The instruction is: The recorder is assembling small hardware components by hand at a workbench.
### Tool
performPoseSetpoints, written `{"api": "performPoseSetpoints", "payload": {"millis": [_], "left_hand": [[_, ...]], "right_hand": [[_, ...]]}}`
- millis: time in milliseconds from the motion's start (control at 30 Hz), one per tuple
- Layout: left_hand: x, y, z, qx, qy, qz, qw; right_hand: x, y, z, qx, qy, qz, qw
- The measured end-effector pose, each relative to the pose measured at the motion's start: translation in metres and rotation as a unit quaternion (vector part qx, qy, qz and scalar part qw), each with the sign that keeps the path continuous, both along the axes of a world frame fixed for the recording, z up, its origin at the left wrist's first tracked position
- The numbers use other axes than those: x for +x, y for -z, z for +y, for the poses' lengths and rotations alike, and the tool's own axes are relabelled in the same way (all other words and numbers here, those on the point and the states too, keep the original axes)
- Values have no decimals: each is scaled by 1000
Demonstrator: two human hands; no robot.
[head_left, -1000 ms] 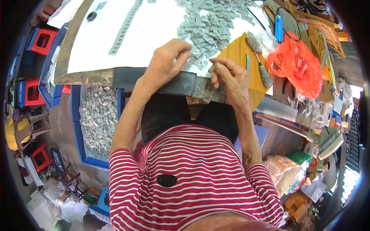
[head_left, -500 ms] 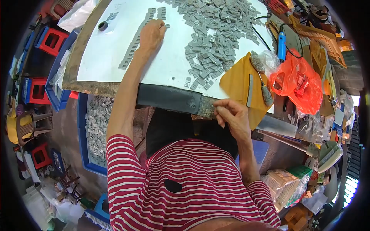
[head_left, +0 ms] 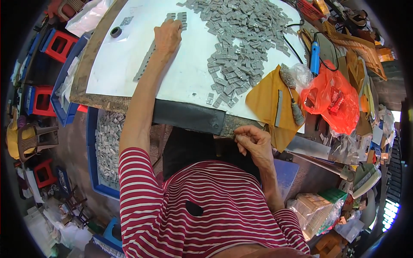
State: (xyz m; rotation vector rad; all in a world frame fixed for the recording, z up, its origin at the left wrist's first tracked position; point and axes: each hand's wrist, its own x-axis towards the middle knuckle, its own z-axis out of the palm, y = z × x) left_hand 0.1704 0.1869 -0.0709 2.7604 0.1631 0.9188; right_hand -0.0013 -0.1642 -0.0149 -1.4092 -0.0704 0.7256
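Observation:
On the white sheet covering the table, small flat grey rectangular pieces are laid in a long straight row, with a shorter row beside its far end. My left hand is over the long row's far part, fingers bent down and closed at the pieces; the fingertips are partly hidden. A big loose heap of the same grey pieces spreads to its right. My right hand hovers by the table's near edge, thumb and fingers curled together in a pinch; anything between them is too small to see.
A black tape roll lies far left. At right are a brown envelope, a brush, a blue corded tool and a red plastic bag. A blue bin of pieces stands below the table's left.
My left hand has shifted slightly left along the rows, and the loose grey piece at its fingertips no longer shows. My right hand has moved a little nearer to me and left, still curled.

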Motion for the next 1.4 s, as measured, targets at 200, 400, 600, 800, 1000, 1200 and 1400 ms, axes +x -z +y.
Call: {"api": "performPoseSetpoints", "payload": {"millis": [200, 400, 600, 800, 1000, 1200, 1400], "left_hand": [[4, -1, 2, 33, -11, -15, 999], [-19, -13, -21, -59, 119, -43, 990], [-59, -29, -79, -253, 201, 90, 942], [-54, -23, -100, -136, 198, 45, 970], [-49, -16, -103, -144, 212, 13, 967], [-58, -29, -108, -211, 230, 9, 950], [-89, -58, -129, -335, 220, 14, 916]], "right_hand": [[-1, -2, -2, -9, -4, -2, 1000], [0, -2, -2, -19, -10, -14, 1000], [-2, -2, -4, -8, -12, -15, 1000], [-9, -6, -9, -5, -24, -20, 1000], [-7, -20, -23, -27, -17, -29, 999], [25, -43, -50, -27, 78, -99, 992], [91, -9, -67, -205, 156, -276, 926]]}}
